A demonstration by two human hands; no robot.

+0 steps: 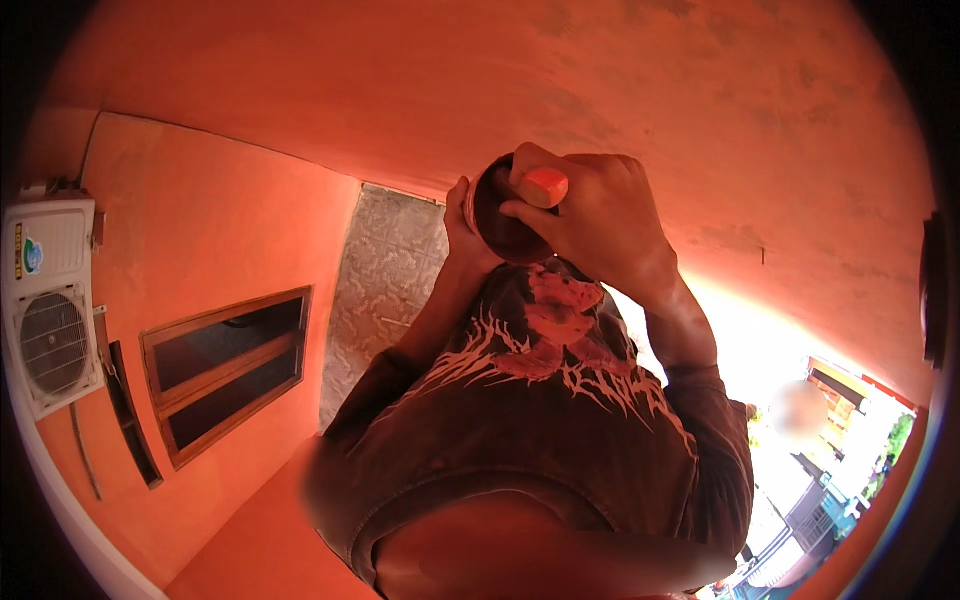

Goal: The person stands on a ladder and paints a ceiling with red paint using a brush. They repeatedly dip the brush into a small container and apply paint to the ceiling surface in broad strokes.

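Note:
A round reddish-brown container [497, 222], like a small tub or pot, is raised in front of my chest, its dark open mouth facing up toward me. My left hand [461, 226] is wrapped round its outer left side. Over the mouth, my right hand [605, 215] closes its fingers round a short handle [546, 187] with a bright orange-red end. The handle points up out of the fist, and its lower part is hidden by the hand and the container. What the container holds is too dark to make out.
A broad orange wall [600, 80] rises right beyond my hands. To the left are a white air-conditioner unit [50, 310] and a wood-framed window [230, 370] on another orange wall. Patterned floor tiles [385, 265] show below; a bright outdoor area [800, 480] lies at the right.

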